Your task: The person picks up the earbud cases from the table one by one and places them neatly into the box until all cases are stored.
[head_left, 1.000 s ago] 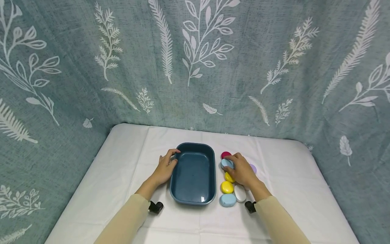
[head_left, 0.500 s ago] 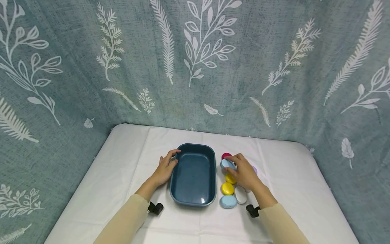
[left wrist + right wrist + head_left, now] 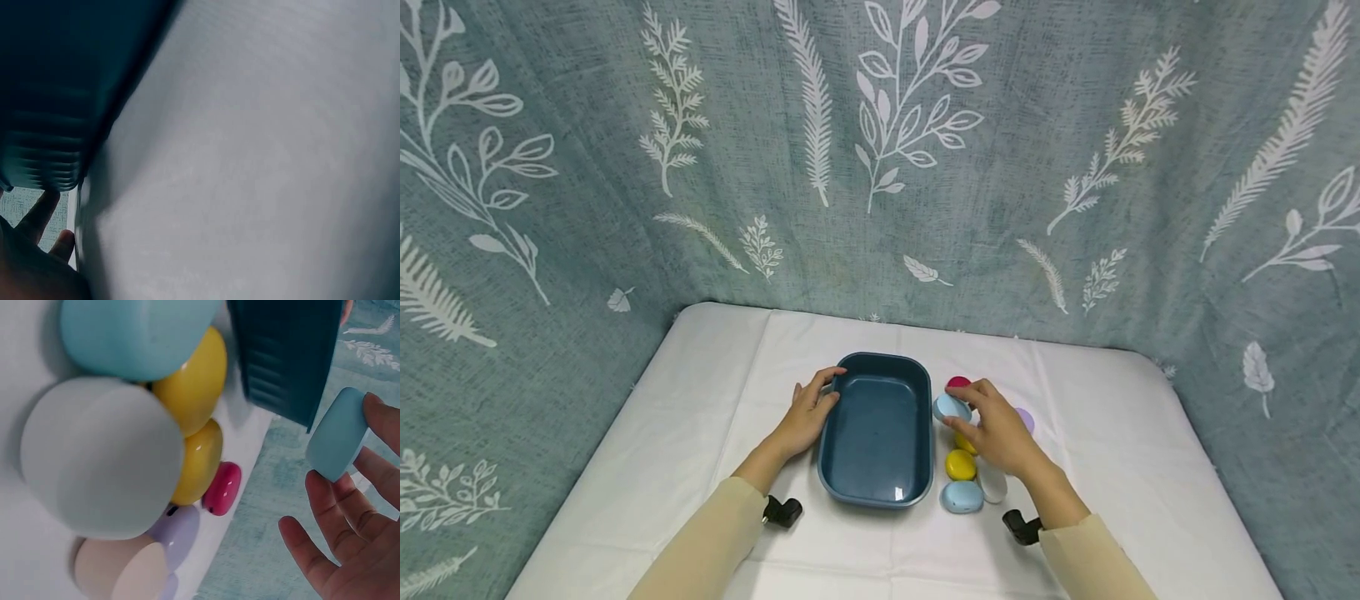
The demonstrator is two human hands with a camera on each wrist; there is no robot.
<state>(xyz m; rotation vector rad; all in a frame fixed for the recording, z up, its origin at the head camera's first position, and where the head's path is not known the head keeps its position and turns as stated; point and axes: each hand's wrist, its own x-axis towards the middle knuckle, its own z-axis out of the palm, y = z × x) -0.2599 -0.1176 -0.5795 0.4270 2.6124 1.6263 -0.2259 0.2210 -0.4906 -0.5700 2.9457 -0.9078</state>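
Note:
In the head view, a dark blue rectangular basin [image 3: 876, 433] lies on the white cloth. My left hand [image 3: 803, 417] rests against its left rim near the far corner; in the left wrist view a fairly straight finger [image 3: 40, 212] touches its outer wall. My right hand [image 3: 1002, 427] holds a light blue rounded block [image 3: 951, 407] by its edges, just right of the basin, raised off the cloth in the right wrist view. Beneath and around that hand lie a red round piece [image 3: 958, 382], yellow pieces [image 3: 961, 465], a light purple piece [image 3: 1025, 419], a white piece [image 3: 993, 483] and another light blue block [image 3: 962, 497].
A beige piece [image 3: 119, 569] shows beside the white one in the right wrist view. Black wrist-worn devices [image 3: 784, 512] sit below both hands. Behind the white-covered table [image 3: 730, 350] hangs a green-grey curtain [image 3: 820, 250] with white leaf patterns.
My right hand has lifted the light blue block and shifted it slightly left toward the basin, tilting it. The left hand and basin have stayed in place.

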